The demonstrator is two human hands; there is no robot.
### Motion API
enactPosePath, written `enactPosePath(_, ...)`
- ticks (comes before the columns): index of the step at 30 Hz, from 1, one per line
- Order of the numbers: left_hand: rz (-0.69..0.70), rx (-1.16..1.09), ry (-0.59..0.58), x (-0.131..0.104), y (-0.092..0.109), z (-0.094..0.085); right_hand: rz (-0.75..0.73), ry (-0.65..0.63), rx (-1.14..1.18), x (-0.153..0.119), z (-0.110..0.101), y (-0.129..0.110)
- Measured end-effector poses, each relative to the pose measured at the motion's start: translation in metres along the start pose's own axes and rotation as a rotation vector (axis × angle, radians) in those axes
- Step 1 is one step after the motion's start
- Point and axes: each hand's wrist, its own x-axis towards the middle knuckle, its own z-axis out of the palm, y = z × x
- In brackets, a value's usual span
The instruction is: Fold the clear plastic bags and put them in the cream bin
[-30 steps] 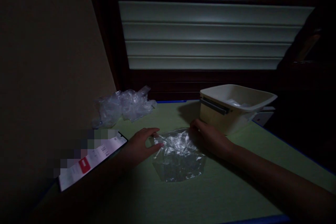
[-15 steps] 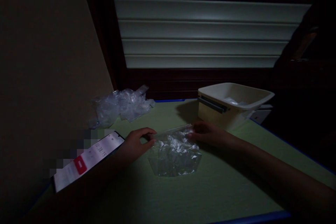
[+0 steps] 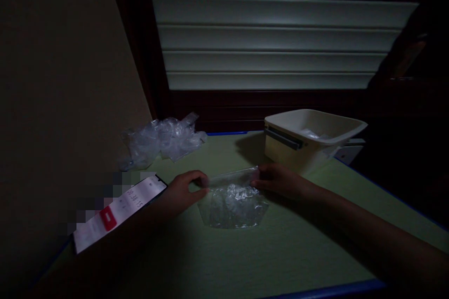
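Note:
A clear plastic bag (image 3: 233, 205) is stretched between my two hands over the green table, its wide edge toward the far side. My left hand (image 3: 185, 189) pinches the bag's upper left corner between thumb and fingers. At the upper right corner, my right hand (image 3: 277, 180) grips the bag the same way. The plastic is creased and shiny, and I cannot make out whether anything is inside it.
A heap of crumpled clear bags (image 3: 164, 140) lies at the back left by the wall. Back right stands a cream bin (image 3: 294, 152) with a grey handle and some clear plastic inside. A lit phone (image 3: 121, 212) lies beside my left forearm on the green table (image 3: 224, 261).
The bag's near edge has drawn slightly away from me, and its surface creases have shifted. Both hands keep their hold at the corners, nearly in place.

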Motion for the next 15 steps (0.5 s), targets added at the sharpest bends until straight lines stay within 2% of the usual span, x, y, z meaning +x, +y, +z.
enactPosePath(6,-0.008,0.000,-0.008,0.0000,-0.0016,0.0006,-0.013,-0.034,-0.003,-0.0024,-0.0006,-0.0071)
enactPosePath(15,0.020,0.014,-0.040,0.0010,-0.0022,-0.0005,0.005,0.026,-0.115,-0.0020,-0.0011,-0.0026)
